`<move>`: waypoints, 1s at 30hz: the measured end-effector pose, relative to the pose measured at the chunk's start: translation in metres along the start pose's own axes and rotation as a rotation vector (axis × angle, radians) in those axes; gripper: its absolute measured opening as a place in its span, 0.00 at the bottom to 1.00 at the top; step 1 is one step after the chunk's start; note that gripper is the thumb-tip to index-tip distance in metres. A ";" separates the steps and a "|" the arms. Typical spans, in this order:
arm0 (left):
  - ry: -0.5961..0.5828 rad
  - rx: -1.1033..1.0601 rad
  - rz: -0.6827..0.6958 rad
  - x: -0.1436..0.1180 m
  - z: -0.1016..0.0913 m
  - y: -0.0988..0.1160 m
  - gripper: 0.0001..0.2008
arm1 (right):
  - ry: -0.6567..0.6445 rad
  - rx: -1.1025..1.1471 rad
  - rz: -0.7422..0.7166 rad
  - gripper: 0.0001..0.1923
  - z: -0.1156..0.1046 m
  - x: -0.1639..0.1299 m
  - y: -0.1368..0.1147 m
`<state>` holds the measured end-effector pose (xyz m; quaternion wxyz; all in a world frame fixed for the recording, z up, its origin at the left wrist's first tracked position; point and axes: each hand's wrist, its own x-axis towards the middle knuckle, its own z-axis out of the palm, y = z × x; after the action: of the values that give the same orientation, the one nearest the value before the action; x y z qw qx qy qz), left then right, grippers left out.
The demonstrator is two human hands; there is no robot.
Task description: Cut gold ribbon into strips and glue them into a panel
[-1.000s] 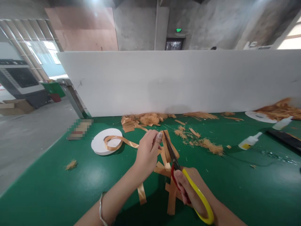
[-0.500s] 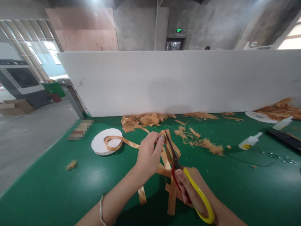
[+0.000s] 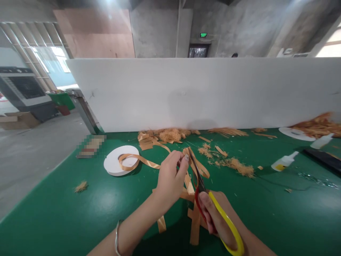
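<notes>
Glossy orange satin ribbon (image 3: 149, 163), one strand: pinched in left hand (image 3: 170, 176) at scene centre, long axis running left and far to the flat white round spool (image 3: 117, 164).

Red-and-yellow-handled scissors (image 3: 206, 199), one pair: gripped in right hand (image 3: 221, 220), just right of and nearer than the left; blades parted, pointing far, touching ribbon beside the left fingertips.

Cut ribbon strips: several on green tabletop (image 3: 80, 213).

White glue bottles (image 3: 283, 161): two, far right.
</notes>
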<state>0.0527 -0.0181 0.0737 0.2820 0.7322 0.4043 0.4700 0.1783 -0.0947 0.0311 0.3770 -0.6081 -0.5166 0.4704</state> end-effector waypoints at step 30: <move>0.045 -0.372 -0.145 0.010 -0.012 -0.002 0.10 | 0.039 -0.153 -0.300 0.37 -0.004 0.029 0.031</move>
<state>0.0435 -0.0080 0.0814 0.4365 0.6258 0.3683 0.5312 0.1908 -0.0721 -0.0022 0.4056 -0.5599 -0.6286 0.3562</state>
